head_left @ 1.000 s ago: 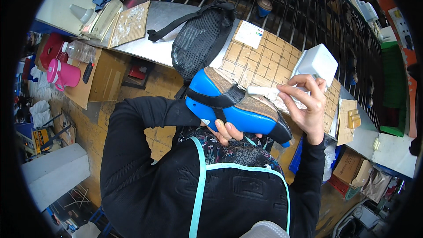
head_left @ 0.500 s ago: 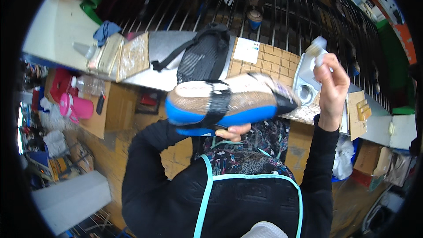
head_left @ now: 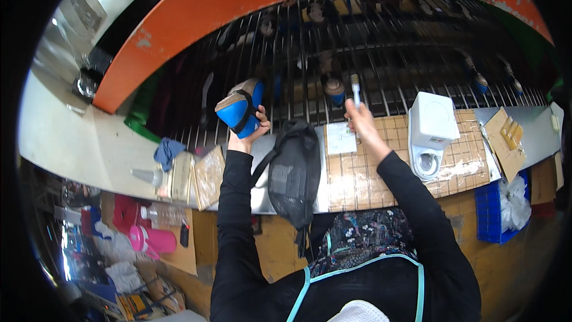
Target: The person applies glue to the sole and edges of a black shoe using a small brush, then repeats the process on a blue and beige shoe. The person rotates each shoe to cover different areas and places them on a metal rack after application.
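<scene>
Shoe (head_left: 240, 107) tilts upright in left hand (head_left: 250, 134).

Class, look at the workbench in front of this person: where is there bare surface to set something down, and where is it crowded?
Bare tiled bench lies between the paper sheet and the white container. More open tile sits between that container and the cardboard piece. Crowded: the black mesh bag covers the middle, and flat packets fill the left end.
</scene>
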`<state>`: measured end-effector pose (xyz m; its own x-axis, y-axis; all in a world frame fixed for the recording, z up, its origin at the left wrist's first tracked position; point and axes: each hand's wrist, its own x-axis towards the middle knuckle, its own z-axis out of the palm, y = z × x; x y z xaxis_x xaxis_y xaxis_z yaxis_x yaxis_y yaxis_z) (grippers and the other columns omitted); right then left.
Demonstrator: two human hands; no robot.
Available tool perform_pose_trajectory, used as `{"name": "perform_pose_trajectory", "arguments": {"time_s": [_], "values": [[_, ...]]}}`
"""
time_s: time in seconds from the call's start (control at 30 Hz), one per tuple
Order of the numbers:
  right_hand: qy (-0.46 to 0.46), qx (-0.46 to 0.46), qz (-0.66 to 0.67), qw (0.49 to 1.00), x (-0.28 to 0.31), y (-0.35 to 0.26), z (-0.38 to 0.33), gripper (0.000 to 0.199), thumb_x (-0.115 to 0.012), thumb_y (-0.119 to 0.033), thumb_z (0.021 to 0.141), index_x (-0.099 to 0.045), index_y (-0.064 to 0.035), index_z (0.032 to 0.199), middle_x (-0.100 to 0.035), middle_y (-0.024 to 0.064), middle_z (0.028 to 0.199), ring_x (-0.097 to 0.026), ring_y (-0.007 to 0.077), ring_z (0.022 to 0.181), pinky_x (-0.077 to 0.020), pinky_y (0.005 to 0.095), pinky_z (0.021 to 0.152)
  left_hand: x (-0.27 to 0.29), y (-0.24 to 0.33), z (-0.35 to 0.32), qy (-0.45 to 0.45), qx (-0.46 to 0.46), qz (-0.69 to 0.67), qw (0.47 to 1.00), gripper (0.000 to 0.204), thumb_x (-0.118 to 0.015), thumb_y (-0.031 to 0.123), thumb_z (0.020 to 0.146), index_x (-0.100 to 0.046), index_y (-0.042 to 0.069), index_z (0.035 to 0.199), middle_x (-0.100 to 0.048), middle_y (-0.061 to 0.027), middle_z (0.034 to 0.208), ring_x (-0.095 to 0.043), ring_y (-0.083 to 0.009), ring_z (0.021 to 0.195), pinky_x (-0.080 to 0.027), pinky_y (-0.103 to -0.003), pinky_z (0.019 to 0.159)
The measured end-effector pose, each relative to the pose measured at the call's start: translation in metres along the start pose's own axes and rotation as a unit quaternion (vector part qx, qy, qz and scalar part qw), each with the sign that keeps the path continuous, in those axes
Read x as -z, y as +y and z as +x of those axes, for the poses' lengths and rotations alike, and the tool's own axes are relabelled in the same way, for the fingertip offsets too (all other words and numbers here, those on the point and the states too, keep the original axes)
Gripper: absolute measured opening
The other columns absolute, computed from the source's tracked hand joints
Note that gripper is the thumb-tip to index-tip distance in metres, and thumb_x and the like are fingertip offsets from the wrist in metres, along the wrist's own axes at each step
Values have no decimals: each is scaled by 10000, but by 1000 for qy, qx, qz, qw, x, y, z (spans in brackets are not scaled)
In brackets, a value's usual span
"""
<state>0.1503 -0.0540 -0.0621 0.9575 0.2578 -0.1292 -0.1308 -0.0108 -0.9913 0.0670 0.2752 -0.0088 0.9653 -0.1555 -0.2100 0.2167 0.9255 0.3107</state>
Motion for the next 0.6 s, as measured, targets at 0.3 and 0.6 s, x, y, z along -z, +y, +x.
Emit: {"name": "perform_pose_trajectory", "arguments": {"time_s": [0.3,0.6], "values": [[141,165,-403,889,-60,6,101,635,-732,-428,776,-491,53,1116,-525,316,1104,-542,487,1038,-488,529,847,31,28,122,176,-43,-118,976,600,-586,532,748,-507,37,1080,-513,-142,963,-588,-275,868,-434,-368,657],[71,72,-330,939,-19,-31,105,799,-751,-410,671,-433,37,1251,-663,273,1032,-640,431,994,-513,472,880,65,23,103,371,-146,-148,905,612,-439,532,896,-469,38,1256,-412,-237,1266,-452,-406,1125,-534,-493,860]]}}
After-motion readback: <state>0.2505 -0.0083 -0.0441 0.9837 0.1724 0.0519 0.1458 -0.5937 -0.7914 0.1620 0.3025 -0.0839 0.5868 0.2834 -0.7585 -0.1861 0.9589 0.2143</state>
